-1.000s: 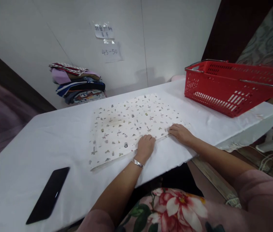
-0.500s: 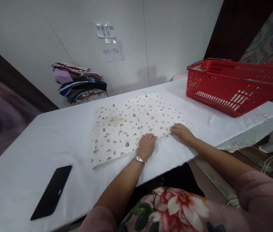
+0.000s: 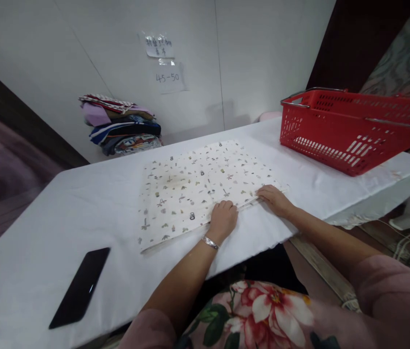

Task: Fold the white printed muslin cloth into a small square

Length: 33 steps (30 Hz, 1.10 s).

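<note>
A folded white cloth (image 3: 197,186) printed with small green and grey figures lies flat on the white-covered table (image 3: 81,213). My left hand (image 3: 223,218), with a silver bracelet at the wrist, has its fingers curled on the cloth's near edge. My right hand (image 3: 274,198) rests on the cloth's near right corner, fingers pinching the edge.
A red plastic basket (image 3: 350,128) with metal handles stands at the table's right end. A black phone (image 3: 80,287) lies near the front left edge. A stack of folded clothes (image 3: 121,126) sits against the back wall, under two paper notes (image 3: 165,63).
Both hands have stayed at the cloth's near edge. Only the camera has shifted slightly, so everything sits a little further right in view.
</note>
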Available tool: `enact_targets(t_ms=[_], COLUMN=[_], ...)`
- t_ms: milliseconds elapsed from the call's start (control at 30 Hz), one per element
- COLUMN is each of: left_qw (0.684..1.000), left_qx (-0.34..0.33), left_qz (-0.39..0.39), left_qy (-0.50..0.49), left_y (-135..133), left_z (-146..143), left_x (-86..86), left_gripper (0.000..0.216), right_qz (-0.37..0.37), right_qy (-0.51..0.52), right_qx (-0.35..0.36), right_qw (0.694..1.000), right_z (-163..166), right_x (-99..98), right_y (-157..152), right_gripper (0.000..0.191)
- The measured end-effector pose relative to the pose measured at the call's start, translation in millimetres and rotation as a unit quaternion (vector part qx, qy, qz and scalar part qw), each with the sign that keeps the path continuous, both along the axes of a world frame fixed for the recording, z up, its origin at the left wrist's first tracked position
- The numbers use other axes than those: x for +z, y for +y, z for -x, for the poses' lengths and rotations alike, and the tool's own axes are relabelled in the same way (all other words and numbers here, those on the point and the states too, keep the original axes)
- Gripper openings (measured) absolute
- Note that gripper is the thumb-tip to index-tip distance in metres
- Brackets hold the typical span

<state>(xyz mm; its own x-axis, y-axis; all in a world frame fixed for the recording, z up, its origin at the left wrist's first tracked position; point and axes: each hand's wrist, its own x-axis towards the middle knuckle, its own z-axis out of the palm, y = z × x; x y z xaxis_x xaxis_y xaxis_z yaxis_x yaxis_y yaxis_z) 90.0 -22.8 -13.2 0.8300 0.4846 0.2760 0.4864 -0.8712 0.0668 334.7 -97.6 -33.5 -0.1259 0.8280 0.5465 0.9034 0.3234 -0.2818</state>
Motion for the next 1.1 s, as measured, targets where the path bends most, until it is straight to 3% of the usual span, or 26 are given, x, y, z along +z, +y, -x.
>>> enact_targets(t_ms=[300,600,1100], left_qw=[1.0,0.998,0.994], left_qx=[0.019,-0.019,-0.036], left_qz=[-0.02,-0.043,-0.099], left_qy=[0.012,0.04,0.003], left_y=[6.1,8.8,6.3], left_z=[-9.1,-14.2,-8.9], left_x=[-1.6,0.5,-13.6], left_gripper=[0.015,0.019,0.016], right_qz=[0.007,0.023,0.064], right_qy=[0.04,0.044,-0.132], right_qx=[-0.004,-0.009,0.008], right_qw=[0.999,0.999,0.989], right_z=[0.1,-0.4,-4.1], right_x=[-0.4,-0.4,6.5], right_y=[2.2,3.5,-6.1], right_gripper=[0.022,0.023,0.029])
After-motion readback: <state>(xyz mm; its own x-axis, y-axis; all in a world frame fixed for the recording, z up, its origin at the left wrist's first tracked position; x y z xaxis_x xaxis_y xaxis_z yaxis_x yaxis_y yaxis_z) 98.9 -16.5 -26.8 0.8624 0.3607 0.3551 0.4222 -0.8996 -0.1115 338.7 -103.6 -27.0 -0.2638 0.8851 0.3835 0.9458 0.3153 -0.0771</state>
